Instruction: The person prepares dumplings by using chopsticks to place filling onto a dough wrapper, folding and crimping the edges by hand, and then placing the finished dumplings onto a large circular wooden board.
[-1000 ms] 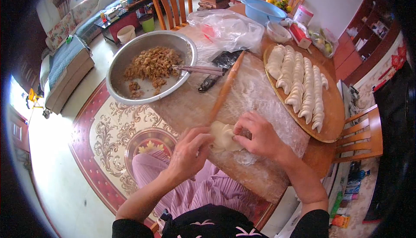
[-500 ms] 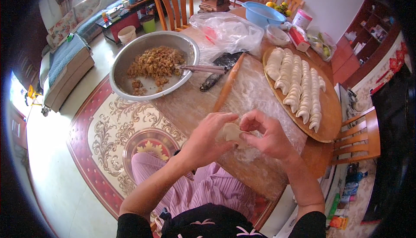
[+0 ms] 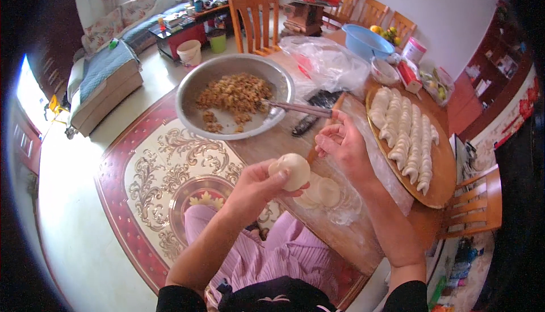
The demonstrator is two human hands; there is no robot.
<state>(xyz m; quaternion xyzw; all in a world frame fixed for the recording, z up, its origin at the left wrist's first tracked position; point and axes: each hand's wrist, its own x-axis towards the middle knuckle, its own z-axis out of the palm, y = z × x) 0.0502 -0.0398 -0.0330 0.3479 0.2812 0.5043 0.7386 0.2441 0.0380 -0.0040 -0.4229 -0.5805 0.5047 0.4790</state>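
My left hand (image 3: pixel 252 187) pinches a round, pale dumpling wrapper (image 3: pixel 294 171), held up above the table's near edge. My right hand (image 3: pixel 345 144) is raised with loosely curled fingers, apart and with nothing seen in them. Its fingertips are close to the ends of the chopsticks (image 3: pixel 301 107); whether they touch I cannot tell. The chopsticks lean over the rim of a metal bowl (image 3: pixel 187 113), their tips in brown minced filling (image 3: pixel 235 93). Under my hands, several flat wrappers (image 3: pixel 325 191) lie overlapping on the floury table (image 3: pixel 255 153). A wooden rolling pin (image 3: pixel 311 154) is partly hidden by my right hand.
On the right, a round board (image 3: pixel 441 184) bears rows of folded dumplings (image 3: pixel 406 133). Beside the chopsticks lies a dark, flour-dusted object (image 3: pixel 306 123). Farther back are a clear plastic bag (image 3: pixel 335 65), a blue basin (image 3: pixel 366 42), a small bowl (image 3: pixel 386 72) and a chair (image 3: pixel 255 22).
My hands have parted: the left now shows a wrapper face-on, while the right has moved up toward the chopsticks. The wrappers on the table have come into sight. The whole view has shifted.
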